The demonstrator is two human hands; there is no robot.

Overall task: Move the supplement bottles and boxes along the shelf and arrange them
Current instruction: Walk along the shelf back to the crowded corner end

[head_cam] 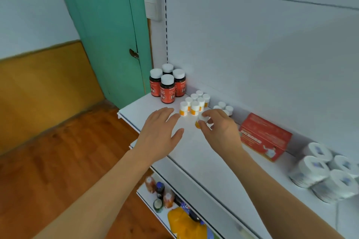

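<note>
Fingers of the right hand curl round a small white-capped bottle with an orange label, pinching it near the cap and holding it tilted, just above the white shelf and just in front of the cluster of like bottles. On the left hand the fingers are spread and nearly straight, gripping nothing; the hand hovers palm down over the shelf near its left end, fingertips close to the cluster, though contact cannot be told.

That cluster of small orange-labelled bottles stands in rows toward the back edge of the shelf; their print is too small to read. At the back left corner stand four dark bottles with white caps and red labels, each marked with a large "Fe". A few more small white-capped bottles sit at the back edge, behind the right hand. Further right, a red box stands along the back edge, its writing blurred. Toward the right end stands a group of white tubs with blue marks on their lids, unreadable.
</note>
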